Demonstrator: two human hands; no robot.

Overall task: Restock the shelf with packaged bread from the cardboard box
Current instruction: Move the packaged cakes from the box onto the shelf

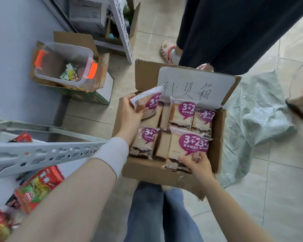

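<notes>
Fingers (pixel 129 99) of the left hand (pixel 128 116) are curling round one bread pack (pixel 148 100), pinching its left edge, and the pack is tilting up over the far-left corner of the cardboard box (pixel 147 172). On the near-right side, the right hand (pixel 198 165) is gripping a second bread pack (pixel 181 147). Its fingers (pixel 186 158) are pressing close together on the pack's near end while that pack is standing among the others. The remaining packs (pixel 182 114) are sitting upright in two rows inside the box, with their purple "3+2" labels showing.

The box is resting on the tiled floor (pixel 287 198) just beyond the person's jeans (pixel 156 215). Its far flap (pixel 196 79) is standing open and carrying a white sheet with handwritten characters. A white wristband (pixel 112 154) is wrapping the left wrist.

To the near left, the grey perforated rail of the shelf (pixel 42 154) is crossing under that forearm, with red snack packets (pixel 38 186) lying on it. Further left and far, a clear plastic tub (pixel 63 55) with orange latches is sitting in another open carton. A second person (pixel 234 32) in dark trousers and a pink clog (pixel 168 49) is standing at the far side, touching the box. A pale green plastic sheet (pixel 255 119) is lying crumpled to the right.
</notes>
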